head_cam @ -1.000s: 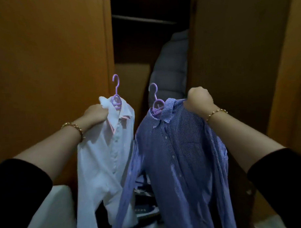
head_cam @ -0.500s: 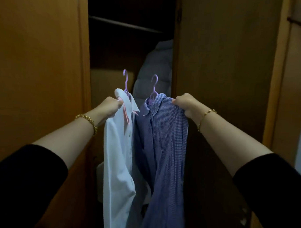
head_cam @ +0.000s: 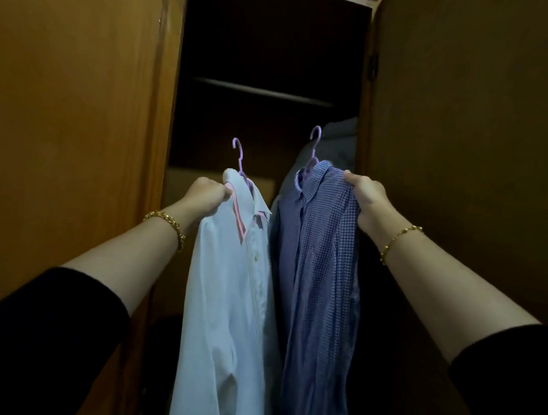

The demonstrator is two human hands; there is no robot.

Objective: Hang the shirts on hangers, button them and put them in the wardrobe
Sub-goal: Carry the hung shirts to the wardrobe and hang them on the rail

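Dim wardrobe (head_cam: 272, 45) space opens ahead of us between a left wooden panel (head_cam: 76, 138) and a right wooden panel (head_cam: 470, 152), with a rail (head_cam: 264, 92) crossing it from 9 to 3 o'clock.

We hold 2 shirts below that rail. The white shirt (head_cam: 229, 283) sits on a purple hanger (head_cam: 238, 150), and our left hand (head_cam: 208, 195) is clenched on its shoulder at 9 o'clock from the hook. The blue checked shirt (head_cam: 320, 271) sits on a second purple hanger (head_cam: 315, 140), with our right hand (head_cam: 363, 195) clenched on its shoulder at 3 o'clock from that hook. Both shirts hang with their long axis running 12 to 6 o'clock, just beside each other.

Both hooks point toward 12 o'clock. The rail lies above them, apart from both. The right hook sits higher, so we judge the right hand nearer the rail. Each hook must rise over the rail, then drop onto it.

A grey garment (head_cam: 340, 138) hangs at 3 o'clock, just behind the blue checked shirt, so room there looks tight.
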